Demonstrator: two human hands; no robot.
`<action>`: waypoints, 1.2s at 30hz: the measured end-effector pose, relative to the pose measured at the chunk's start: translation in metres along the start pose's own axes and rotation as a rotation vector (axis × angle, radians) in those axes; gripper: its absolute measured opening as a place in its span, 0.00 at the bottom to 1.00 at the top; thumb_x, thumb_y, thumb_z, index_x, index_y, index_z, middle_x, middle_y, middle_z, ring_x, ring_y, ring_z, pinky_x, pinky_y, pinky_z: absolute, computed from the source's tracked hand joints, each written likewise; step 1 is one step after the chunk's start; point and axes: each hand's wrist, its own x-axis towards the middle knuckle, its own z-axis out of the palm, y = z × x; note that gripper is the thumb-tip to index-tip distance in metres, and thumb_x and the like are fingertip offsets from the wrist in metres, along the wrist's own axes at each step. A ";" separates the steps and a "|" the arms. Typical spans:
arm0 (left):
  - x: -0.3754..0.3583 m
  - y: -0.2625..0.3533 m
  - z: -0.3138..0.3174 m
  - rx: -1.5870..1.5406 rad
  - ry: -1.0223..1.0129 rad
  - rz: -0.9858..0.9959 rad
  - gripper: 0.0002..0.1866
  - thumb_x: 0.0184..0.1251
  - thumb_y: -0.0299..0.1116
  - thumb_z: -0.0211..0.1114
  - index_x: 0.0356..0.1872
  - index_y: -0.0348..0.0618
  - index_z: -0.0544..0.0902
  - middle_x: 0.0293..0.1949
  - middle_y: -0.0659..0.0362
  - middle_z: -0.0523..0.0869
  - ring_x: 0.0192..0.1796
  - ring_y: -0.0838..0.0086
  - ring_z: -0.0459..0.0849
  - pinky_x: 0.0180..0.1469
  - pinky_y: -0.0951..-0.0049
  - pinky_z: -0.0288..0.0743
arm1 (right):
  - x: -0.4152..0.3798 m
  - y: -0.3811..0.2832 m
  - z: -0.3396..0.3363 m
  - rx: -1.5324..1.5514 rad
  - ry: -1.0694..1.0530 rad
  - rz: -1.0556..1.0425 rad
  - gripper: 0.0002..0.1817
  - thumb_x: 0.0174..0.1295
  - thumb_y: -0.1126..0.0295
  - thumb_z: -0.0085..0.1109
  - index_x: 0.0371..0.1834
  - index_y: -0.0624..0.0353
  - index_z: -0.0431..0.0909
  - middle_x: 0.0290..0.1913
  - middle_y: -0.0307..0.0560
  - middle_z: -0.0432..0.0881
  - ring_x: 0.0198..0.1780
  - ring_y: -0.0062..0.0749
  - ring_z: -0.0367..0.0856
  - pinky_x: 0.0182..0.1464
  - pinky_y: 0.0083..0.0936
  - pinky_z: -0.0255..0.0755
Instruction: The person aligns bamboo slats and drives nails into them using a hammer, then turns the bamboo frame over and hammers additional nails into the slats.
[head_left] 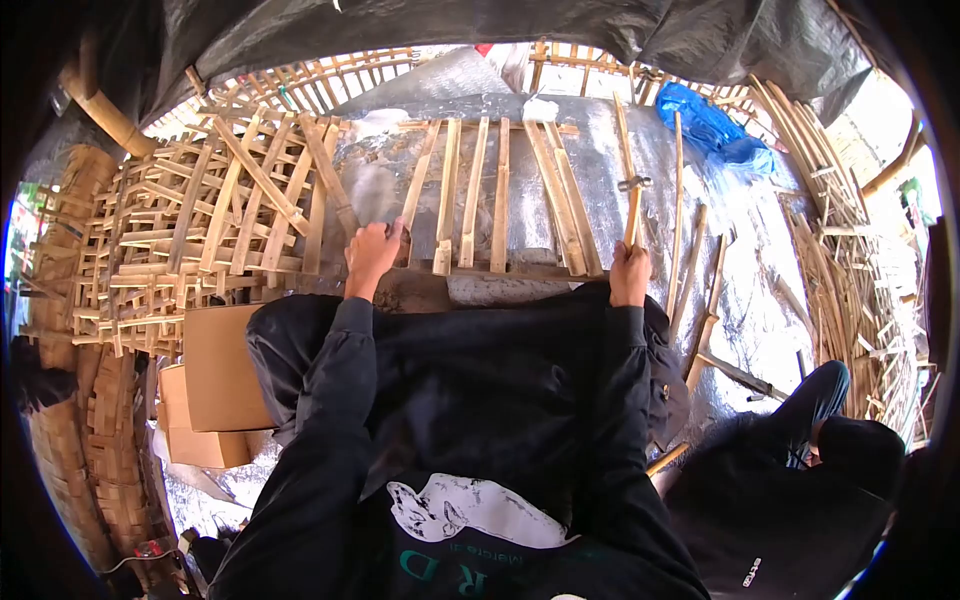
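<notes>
My left hand (372, 257) is closed around the near end of a bamboo slat (328, 172) that slants away to the upper left. Its fingertips come close to another slat (420, 185) in the row in front of me. In my right hand (630, 272) is a hammer (634, 186), gripped by its light wooden handle with the metal head pointing away from me. Between my hands several bamboo slats (500, 195) lie side by side, their far ends over a thin crosspiece (566, 128) and their near ends by my lap.
Stacked bamboo lattice panels (150, 235) lie at the left, above cardboard boxes (222, 370). Loose slats (678, 200) and a blue plastic sheet (712, 130) are on the silvery ground sheet at the right. A bundle of bamboo strips (850, 270) lies farther right. Another person (790, 500) sits close at my right.
</notes>
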 end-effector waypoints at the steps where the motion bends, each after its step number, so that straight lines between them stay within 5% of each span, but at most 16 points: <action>1: 0.000 0.002 -0.001 -0.061 0.032 -0.014 0.30 0.80 0.61 0.59 0.39 0.41 0.91 0.43 0.38 0.92 0.51 0.36 0.90 0.54 0.38 0.81 | 0.000 -0.005 -0.003 0.009 -0.026 0.026 0.19 0.74 0.61 0.66 0.34 0.70 0.80 0.38 0.68 0.83 0.42 0.67 0.82 0.46 0.53 0.74; 9: -0.006 0.026 0.000 -0.181 0.283 0.190 0.09 0.77 0.39 0.67 0.45 0.45 0.85 0.41 0.49 0.90 0.46 0.44 0.91 0.48 0.48 0.85 | -0.007 -0.023 -0.006 0.041 0.033 0.027 0.20 0.74 0.62 0.67 0.30 0.69 0.77 0.37 0.66 0.80 0.41 0.66 0.80 0.46 0.53 0.72; 12: -0.022 0.050 0.005 -0.416 0.320 0.475 0.03 0.74 0.29 0.66 0.43 0.46 0.84 0.45 0.54 0.86 0.43 0.47 0.90 0.45 0.51 0.84 | -0.005 -0.024 -0.007 0.052 0.020 0.056 0.18 0.72 0.65 0.68 0.32 0.71 0.79 0.39 0.67 0.81 0.44 0.68 0.81 0.48 0.56 0.73; 19: -0.032 0.101 0.029 -0.418 0.268 0.690 0.06 0.72 0.26 0.64 0.46 0.47 0.83 0.47 0.56 0.85 0.45 0.47 0.89 0.46 0.51 0.84 | -0.006 -0.020 -0.001 0.111 0.093 0.032 0.22 0.73 0.63 0.68 0.28 0.71 0.75 0.34 0.67 0.80 0.37 0.66 0.80 0.42 0.53 0.71; 23: -0.014 0.126 0.062 -0.292 0.058 0.666 0.20 0.73 0.27 0.64 0.64 0.39 0.76 0.63 0.37 0.79 0.58 0.38 0.87 0.54 0.46 0.85 | -0.006 -0.027 -0.006 0.158 0.028 0.128 0.16 0.71 0.68 0.68 0.32 0.73 0.79 0.38 0.69 0.81 0.42 0.69 0.81 0.46 0.56 0.73; 24: -0.014 0.143 0.059 -0.163 -0.172 0.452 0.32 0.76 0.31 0.64 0.76 0.36 0.65 0.69 0.28 0.74 0.67 0.30 0.81 0.69 0.46 0.79 | -0.006 -0.027 -0.005 0.157 0.056 0.117 0.16 0.71 0.69 0.68 0.32 0.73 0.79 0.37 0.69 0.80 0.41 0.69 0.81 0.46 0.57 0.72; 25: -0.009 0.148 0.065 -0.165 -0.163 0.457 0.32 0.76 0.31 0.64 0.76 0.36 0.65 0.69 0.28 0.74 0.67 0.30 0.81 0.69 0.46 0.79 | -0.004 -0.026 -0.005 0.155 0.088 0.104 0.15 0.71 0.69 0.68 0.32 0.73 0.79 0.37 0.69 0.80 0.41 0.70 0.81 0.45 0.57 0.72; 28: 0.012 0.162 0.094 0.010 -0.294 0.433 0.47 0.75 0.36 0.63 0.85 0.26 0.48 0.79 0.13 0.54 0.81 0.23 0.61 0.82 0.44 0.64 | -0.002 -0.021 -0.006 0.183 0.095 0.140 0.16 0.71 0.69 0.67 0.32 0.73 0.79 0.37 0.69 0.79 0.40 0.69 0.80 0.45 0.57 0.71; 32: 0.022 0.173 0.102 -0.139 -0.471 0.306 0.51 0.65 0.25 0.60 0.85 0.21 0.41 0.76 0.10 0.56 0.82 0.24 0.60 0.83 0.52 0.63 | 0.001 -0.013 -0.006 0.291 0.147 0.213 0.17 0.72 0.67 0.67 0.32 0.73 0.78 0.36 0.68 0.79 0.40 0.68 0.80 0.45 0.56 0.71; 35: 0.058 0.149 0.163 -0.195 -0.225 0.292 0.53 0.62 0.25 0.61 0.85 0.20 0.41 0.76 0.11 0.57 0.81 0.27 0.63 0.81 0.52 0.65 | 0.004 -0.007 -0.004 0.263 0.163 0.244 0.16 0.73 0.67 0.66 0.33 0.73 0.78 0.36 0.67 0.78 0.39 0.67 0.80 0.44 0.54 0.71; 36: 0.064 0.153 0.159 -0.263 -0.282 0.211 0.52 0.60 0.23 0.61 0.84 0.17 0.43 0.77 0.13 0.58 0.81 0.30 0.65 0.80 0.53 0.66 | 0.004 -0.008 -0.007 0.264 0.185 0.224 0.15 0.73 0.67 0.65 0.35 0.72 0.79 0.35 0.66 0.78 0.38 0.65 0.79 0.44 0.52 0.71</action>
